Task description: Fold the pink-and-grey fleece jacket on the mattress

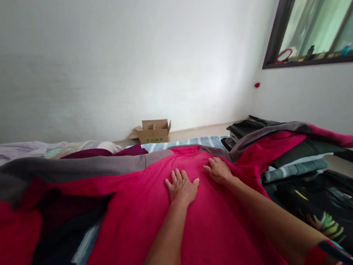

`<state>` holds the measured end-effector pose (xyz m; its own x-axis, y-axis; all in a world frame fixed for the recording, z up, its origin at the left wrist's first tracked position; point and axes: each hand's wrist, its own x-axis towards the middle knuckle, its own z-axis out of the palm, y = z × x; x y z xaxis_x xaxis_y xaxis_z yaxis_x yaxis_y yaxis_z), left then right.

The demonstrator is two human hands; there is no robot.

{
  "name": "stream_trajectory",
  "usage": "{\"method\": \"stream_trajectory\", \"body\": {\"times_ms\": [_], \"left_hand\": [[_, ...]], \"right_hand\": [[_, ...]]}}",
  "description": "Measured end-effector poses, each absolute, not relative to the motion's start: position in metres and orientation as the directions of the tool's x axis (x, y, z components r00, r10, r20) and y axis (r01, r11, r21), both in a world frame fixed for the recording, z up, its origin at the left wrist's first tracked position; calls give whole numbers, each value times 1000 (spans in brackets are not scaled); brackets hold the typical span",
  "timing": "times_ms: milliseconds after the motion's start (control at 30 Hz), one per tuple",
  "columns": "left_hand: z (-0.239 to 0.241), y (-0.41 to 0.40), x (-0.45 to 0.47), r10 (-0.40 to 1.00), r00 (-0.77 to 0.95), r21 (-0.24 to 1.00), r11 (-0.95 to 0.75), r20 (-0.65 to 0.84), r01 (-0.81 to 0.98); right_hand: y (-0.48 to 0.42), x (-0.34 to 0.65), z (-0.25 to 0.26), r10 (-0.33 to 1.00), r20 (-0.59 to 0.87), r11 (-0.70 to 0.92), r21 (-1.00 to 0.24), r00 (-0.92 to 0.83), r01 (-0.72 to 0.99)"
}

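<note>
Centre of frame, head view: two bare hands pressed on a crimson jacket (208,239).

Left hand (181,186) lies flat and open, palm down, fingers spread, forearm rising from lower centre. Right hand (219,171), just beside it, reaches from lower right with fingers slightly curled on the cloth below the grey shoulder panel (217,151); whether it grips the fabric cannot be told. Jacket lies spread over a blue-striped mat (184,143). Folded dark clothes (246,128) at right, black patterned cloth (325,205) at lower right, open cardboard box (153,132) at upper centre, beyond the mat.
</note>
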<state>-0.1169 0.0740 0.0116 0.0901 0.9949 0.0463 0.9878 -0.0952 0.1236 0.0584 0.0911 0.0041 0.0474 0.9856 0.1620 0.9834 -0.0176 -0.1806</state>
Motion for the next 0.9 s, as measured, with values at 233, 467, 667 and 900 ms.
{"method": "stream_trajectory", "body": {"times_ms": [233,467,667,900], "left_hand": [[8,76,-118,994,94,103,-98,47,990],[22,74,-117,995,98,139,-93,-26,986],[48,97,-141,988,75,57,-84,136,995],[39,128,-188,990,97,56,-103,99,993]], "right_hand": [[84,50,7,975,192,-75,-176,109,982],[62,53,2,978,197,-30,-165,63,986],[61,56,-4,982,175,-37,-165,67,986],[60,56,-7,986,157,-41,-157,65,987]]}}
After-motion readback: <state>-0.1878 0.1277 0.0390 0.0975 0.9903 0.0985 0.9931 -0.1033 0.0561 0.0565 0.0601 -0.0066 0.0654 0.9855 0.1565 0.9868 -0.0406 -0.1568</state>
